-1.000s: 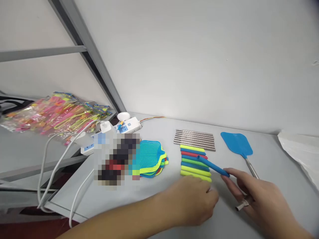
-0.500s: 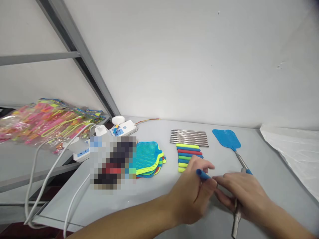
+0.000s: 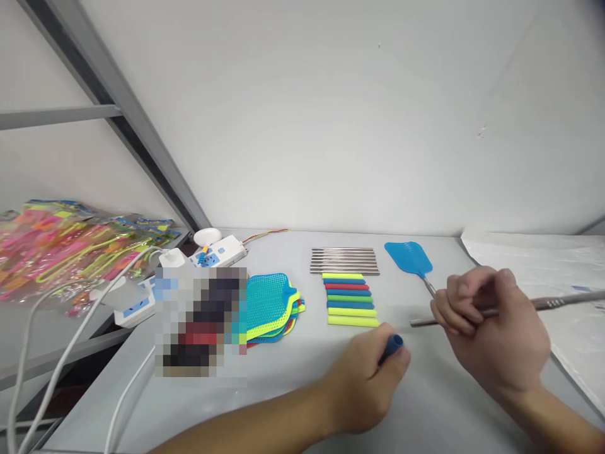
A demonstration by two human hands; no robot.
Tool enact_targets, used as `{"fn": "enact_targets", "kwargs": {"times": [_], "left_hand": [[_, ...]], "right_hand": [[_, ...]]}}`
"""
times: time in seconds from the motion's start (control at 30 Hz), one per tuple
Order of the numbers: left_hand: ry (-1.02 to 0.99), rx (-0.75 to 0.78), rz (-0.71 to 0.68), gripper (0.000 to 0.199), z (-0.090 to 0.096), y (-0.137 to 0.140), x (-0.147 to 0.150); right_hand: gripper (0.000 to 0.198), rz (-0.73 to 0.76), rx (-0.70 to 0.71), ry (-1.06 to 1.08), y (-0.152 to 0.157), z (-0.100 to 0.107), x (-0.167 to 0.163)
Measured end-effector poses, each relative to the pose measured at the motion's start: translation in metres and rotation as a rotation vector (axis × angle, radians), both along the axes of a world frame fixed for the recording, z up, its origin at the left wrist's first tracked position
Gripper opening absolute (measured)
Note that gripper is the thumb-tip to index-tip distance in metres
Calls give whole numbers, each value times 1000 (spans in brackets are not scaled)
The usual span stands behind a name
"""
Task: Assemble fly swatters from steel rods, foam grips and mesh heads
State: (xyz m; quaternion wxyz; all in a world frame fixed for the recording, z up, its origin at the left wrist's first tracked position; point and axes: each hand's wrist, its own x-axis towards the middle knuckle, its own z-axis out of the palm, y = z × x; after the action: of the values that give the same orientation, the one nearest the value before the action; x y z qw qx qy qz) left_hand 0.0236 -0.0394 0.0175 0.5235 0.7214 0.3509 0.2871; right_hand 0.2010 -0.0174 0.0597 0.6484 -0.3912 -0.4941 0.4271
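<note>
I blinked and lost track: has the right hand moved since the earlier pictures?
Yes. The right hand has moved rightward, ending up farther from the row of metal rods behind the coloured tubes.

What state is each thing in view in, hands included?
Left hand: closed around the blue tube
Blue tube: held, open end showing
Right hand: curled around a metal rod
Metal rod: held
Coloured tubes: laid side by side
Metal rods: laid side by side
Blue fly swatter: head joined to its shaft
Swatter heads: stacked, blue on top
Back power strip: on or off, cannot tell
Bagged goods: heaped
</note>
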Motion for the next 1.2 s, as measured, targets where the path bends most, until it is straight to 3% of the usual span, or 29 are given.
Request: {"fn": "enact_targets", "kwargs": {"times": [0.1, 0.2, 0.43, 0.6, 0.7, 0.8, 1.0, 1.2], "left_hand": [[-28, -59, 4, 26, -2, 3, 1], [-75, -84, 12, 27, -7, 6, 2], [-120, -144, -25, 22, -11, 9, 5], [-146, -179, -35, 22, -9, 10, 5], [-151, -204, -19, 24, -10, 10, 4], [-116, -196, -13, 24, -10, 10, 4], [-113, -200, -16, 24, -7, 10, 3], [-89, -192, -24, 24, -8, 10, 2]], "right_hand": [[40, 142, -66, 155, -3, 32, -17], [40, 288, -113, 249, -6, 46, -30], [39, 450, -182, 165, 0, 35, -37], [37, 585, -296, -23, 5, 28, -41], [36, 577, -293, -218, 8, 27, -41], [21, 563, -218, -317, 11, 28, -36], [17, 498, -110, -49, 18, 45, -30], [39, 563, -256, 41, 11, 49, -40]]}}
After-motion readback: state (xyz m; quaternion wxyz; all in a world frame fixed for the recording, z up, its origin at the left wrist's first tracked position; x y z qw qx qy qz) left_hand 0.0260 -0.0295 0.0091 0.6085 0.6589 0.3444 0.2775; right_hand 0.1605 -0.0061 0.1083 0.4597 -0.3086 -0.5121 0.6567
